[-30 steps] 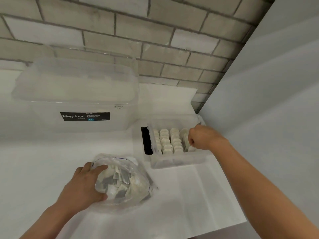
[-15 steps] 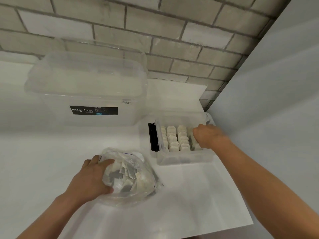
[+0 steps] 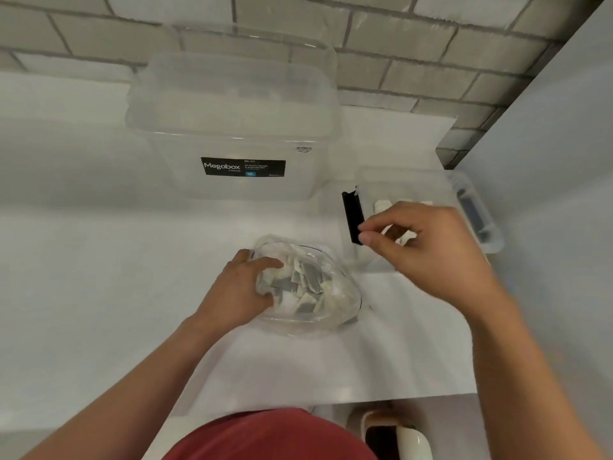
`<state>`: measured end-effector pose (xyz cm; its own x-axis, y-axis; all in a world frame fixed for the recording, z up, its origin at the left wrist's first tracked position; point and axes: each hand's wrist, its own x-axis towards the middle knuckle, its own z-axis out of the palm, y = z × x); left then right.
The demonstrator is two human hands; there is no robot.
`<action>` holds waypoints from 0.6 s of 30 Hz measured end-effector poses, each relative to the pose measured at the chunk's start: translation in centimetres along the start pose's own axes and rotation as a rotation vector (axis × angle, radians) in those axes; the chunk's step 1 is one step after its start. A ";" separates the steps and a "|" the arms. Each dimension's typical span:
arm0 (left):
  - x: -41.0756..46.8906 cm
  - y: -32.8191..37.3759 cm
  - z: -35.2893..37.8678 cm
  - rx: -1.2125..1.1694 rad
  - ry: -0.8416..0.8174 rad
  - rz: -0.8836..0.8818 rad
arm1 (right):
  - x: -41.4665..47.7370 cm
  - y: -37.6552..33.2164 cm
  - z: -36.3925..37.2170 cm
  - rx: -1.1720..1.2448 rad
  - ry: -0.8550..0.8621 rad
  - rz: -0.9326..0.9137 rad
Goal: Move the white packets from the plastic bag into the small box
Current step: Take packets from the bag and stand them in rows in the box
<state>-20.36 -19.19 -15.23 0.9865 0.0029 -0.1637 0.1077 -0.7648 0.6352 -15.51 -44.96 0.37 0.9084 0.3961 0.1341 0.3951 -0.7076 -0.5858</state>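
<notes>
- Step in hand, as I judge it: between packets. The right hand (image 3: 431, 250) hovers over the small box (image 3: 411, 180) near its black latch (image 3: 351, 215), fingers loosely curled and pinching nothing I can see.
- The left hand (image 3: 242, 290) grips the rim of the plastic bag (image 3: 338, 293) on the bench (image 3: 99, 277), wrist low.
- Most of the white packets (image 3: 302, 280) lie heaped in the bag, and a few show in the box.
- The next move calls for a reach across into the bag's mouth and a light pinch on one packet.

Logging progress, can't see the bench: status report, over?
Left hand grips plastic bag, white packets inside. Right hand hovers over small box, fingers loosely curled, nothing seen held. Nothing between it and bag.
</notes>
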 end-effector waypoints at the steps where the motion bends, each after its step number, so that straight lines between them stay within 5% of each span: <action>1: -0.1 0.2 -0.1 -0.011 0.015 -0.005 | -0.6 -1.0 2.3 0.074 -0.087 -0.002; 4: -0.2 0.3 -0.4 -0.018 0.038 0.001 | -1.6 -1.4 9.4 0.020 -0.298 0.008; 9: -0.6 -0.9 -0.6 0.096 0.021 0.057 | -1.9 2.1 15.4 -0.422 -0.305 0.190; 18: -1.2 -3.1 -1.2 -0.043 -0.081 0.108 | -0.8 -2.0 18.0 -0.276 -0.328 0.199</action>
<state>-21.73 -16.00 -16.09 0.9796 -0.1311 -0.1521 0.0085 -0.7297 0.6837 -19.47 -33.30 -12.92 0.8964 0.3693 -0.2451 0.2796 -0.9002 -0.3340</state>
